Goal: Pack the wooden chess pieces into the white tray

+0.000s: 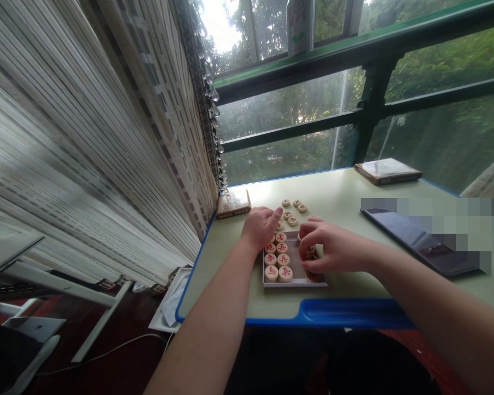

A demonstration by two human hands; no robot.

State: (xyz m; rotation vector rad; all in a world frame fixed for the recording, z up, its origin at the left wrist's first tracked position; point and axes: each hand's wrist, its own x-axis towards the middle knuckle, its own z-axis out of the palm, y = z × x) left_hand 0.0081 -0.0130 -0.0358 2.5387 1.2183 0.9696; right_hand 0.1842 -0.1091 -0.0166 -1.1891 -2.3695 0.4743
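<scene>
A shallow white box (295, 285) lies on the table and holds round wooden xiangqi pieces. Red-marked pieces (282, 259) stand in two columns along its left side. Over the right side, my right hand (327, 245) is closed, thumb and fingers curled round xiangqi pieces (312, 277) that it partly hides. My left hand (258, 229) is at the box's far left corner, fingers curled and thumb raised; what it grips, if anything, is hidden. Just beyond the box, several dark-marked loose pieces (292, 221) lie on the table.
The pale table (226, 274) has a blue edge and a blue front groove (354, 312). A flat box (233, 204) lies at the back left, another flat box (388, 170) at the back right. A dark tablet-like slab (420, 241) lies right. Curtain (148, 109) hangs left; windows stand behind.
</scene>
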